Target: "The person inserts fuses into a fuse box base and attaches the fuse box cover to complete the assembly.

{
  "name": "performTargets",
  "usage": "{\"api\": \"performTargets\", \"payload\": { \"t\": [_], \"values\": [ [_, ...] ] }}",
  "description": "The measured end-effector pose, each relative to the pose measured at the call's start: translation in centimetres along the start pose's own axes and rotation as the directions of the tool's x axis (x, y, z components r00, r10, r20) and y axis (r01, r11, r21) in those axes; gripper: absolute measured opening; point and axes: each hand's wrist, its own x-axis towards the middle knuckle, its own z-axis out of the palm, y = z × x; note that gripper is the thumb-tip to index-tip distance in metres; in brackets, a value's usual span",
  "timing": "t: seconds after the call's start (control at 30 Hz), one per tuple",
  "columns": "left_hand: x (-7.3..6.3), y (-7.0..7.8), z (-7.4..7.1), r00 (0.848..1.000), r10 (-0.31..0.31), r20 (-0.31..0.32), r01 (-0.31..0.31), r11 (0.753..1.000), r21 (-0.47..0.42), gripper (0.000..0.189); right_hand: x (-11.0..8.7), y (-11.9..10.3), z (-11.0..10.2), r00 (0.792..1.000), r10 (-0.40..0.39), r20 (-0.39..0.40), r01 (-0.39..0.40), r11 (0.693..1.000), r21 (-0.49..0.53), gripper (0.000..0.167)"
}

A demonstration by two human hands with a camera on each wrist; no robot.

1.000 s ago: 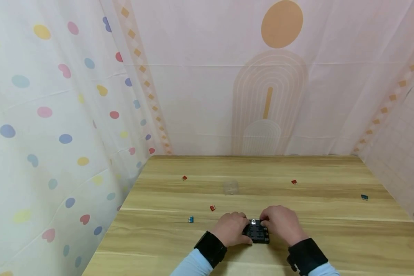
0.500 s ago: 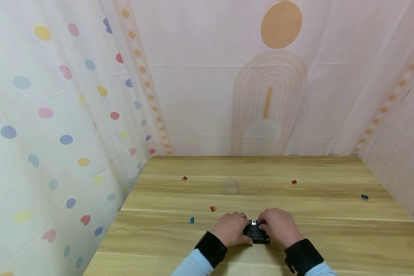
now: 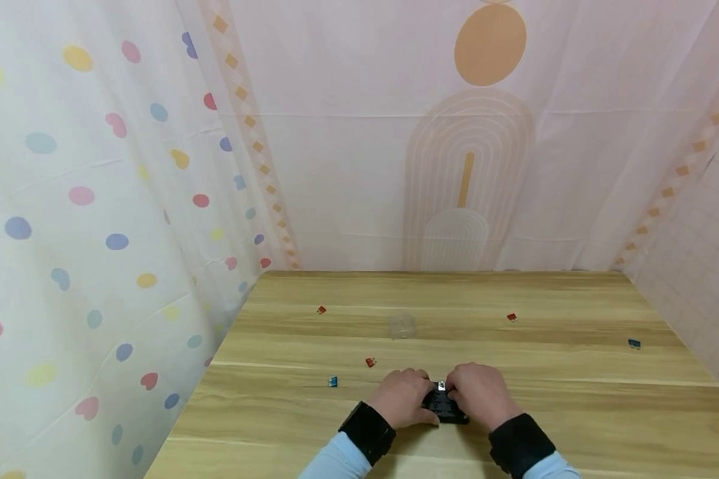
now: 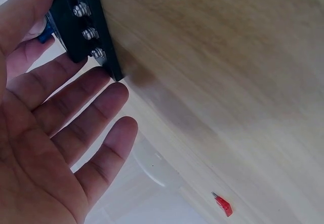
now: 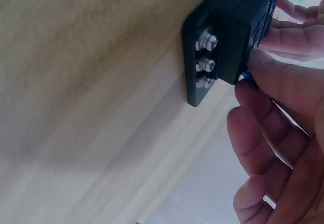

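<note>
A black fuse block (image 3: 446, 407) with a silver stud at its far end lies on the table, and metal screw terminals run along its side in both wrist views. My left hand (image 3: 400, 398) grips the block from the left, thumb on the near side and fingers at the far side. On the block's top, my right hand (image 3: 482, 394) pinches a small blue blade fuse (image 5: 247, 76) between thumb and index finger. A bit of the blue fuse (image 4: 46, 33) also shows in the left wrist view; its prongs are hidden.
Red blade fuses (image 3: 370, 362) lie scattered beyond the hands. One blue blade fuse (image 3: 332, 381) is to the left, and another blue fuse (image 3: 634, 344) at the far right. A clear plastic cover (image 3: 402, 326) lies behind the block. Curtains hang along the table's edges.
My right hand has shifted slightly left and come further over the top of the fuse block. The left hand keeps its grip in the same place.
</note>
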Motion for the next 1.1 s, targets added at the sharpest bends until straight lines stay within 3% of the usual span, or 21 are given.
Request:
{"api": "performTargets", "payload": {
  "t": [0.37,0.9,1.1],
  "values": [
    [-0.09,0.01,-0.12,1.0,0.006,-0.001,-0.006,1.0,-0.004,0.05,-0.12,-0.1,-0.26,0.996,-0.087,-0.029,0.086,0.995,-0.046,0.007],
    [-0.23,0.17,-0.49,1.0,-0.006,0.021,0.006,1.0,-0.01,0.052,-0.04,0.42,-0.11,0.988,-0.148,-0.053,0.146,0.989,-0.04,0.01],
    [-0.18,0.13,-0.45,1.0,-0.012,0.025,0.011,1.0,0.004,0.054,0.01,0.5,-0.03,0.99,-0.134,-0.049,0.132,0.99,-0.038,0.007]
  ]
}}
